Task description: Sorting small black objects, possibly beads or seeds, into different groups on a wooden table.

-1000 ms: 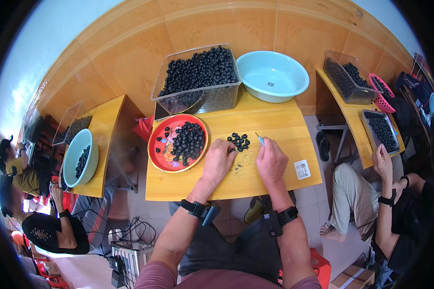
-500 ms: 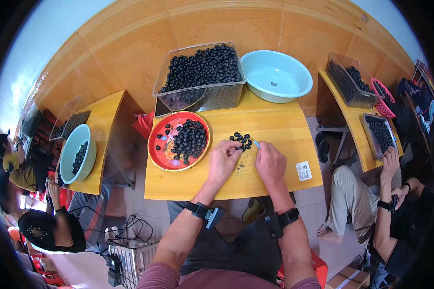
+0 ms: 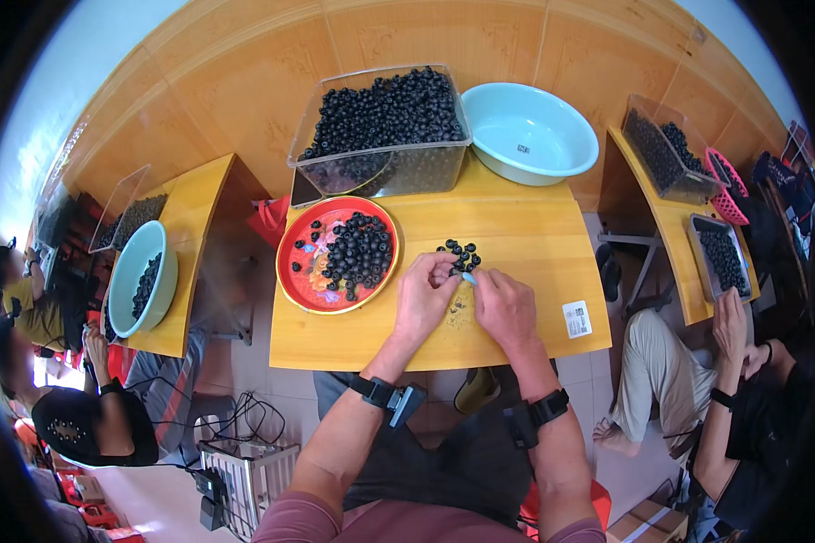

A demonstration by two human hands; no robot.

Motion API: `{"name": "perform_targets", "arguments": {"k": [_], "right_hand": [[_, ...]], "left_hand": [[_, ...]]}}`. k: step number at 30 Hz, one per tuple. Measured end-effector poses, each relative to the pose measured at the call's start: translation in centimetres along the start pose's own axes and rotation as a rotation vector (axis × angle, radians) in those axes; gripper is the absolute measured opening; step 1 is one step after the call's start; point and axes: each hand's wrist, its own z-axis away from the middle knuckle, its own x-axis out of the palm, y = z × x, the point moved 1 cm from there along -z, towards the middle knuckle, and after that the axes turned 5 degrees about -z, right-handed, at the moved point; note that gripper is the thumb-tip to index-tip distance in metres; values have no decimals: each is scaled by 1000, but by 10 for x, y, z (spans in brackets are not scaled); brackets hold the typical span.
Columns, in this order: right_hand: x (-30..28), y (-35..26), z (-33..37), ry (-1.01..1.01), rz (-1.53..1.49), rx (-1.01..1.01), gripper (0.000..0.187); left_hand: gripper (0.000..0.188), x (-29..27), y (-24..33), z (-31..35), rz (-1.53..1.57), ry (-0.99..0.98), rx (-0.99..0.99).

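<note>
Over the wooden table (image 3: 552,262) my left hand (image 3: 424,294) is closed, its thumb and fingers pinched together; what they hold, if anything, is hidden. My right hand (image 3: 504,308) is closed on a small light-blue tool (image 3: 469,279), with only its end showing close to the left fingertips. Just beyond my fingers lies a small pile of dark round beads (image 3: 459,250). Dark crumbs (image 3: 459,315) are scattered on the wood between my hands. To the left, a red patterned tray (image 3: 301,294) with a gold rim holds many more dark beads.
At the back stand a clear plastic bin (image 3: 426,172) heaped with dark beads and a light-blue basin (image 3: 539,167). A white label (image 3: 577,319) lies at the table's right. Co-workers sit at side tables: one left by a pale basin (image 3: 165,294), one right by a grey tray (image 3: 743,271).
My hands have come closer together, and the light-blue tool's end has moved toward my left fingertips. The whole view has shifted slightly.
</note>
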Motion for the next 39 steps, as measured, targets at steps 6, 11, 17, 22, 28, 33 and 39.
{"name": "perform_targets", "arguments": {"k": [6, 11, 17, 22, 28, 33, 39], "right_hand": [[-1, -1, 0, -9, -5, -2, 6], [-1, -1, 0, 0, -16, -14, 7], [0, 2, 1, -37, 136, 81, 11], [1, 4, 2, 3, 119, 63, 13], [1, 1, -2, 28, 129, 82, 10], [0, -1, -5, 60, 133, 111, 8], [5, 6, 0, 71, 133, 118, 7]], "left_hand": [[30, 1, -4, 0, 87, -2, 5], [31, 1, -3, 0, 190, -30, -70], [33, -3, -8, 1, 351, -25, -108], [35, -3, -3, 2, 394, 2, -106], [23, -7, -6, 3, 258, 9, -28], [15, -9, 4, 7, 199, 41, 42], [11, -71, 16, 1, -247, 271, 250]]}}
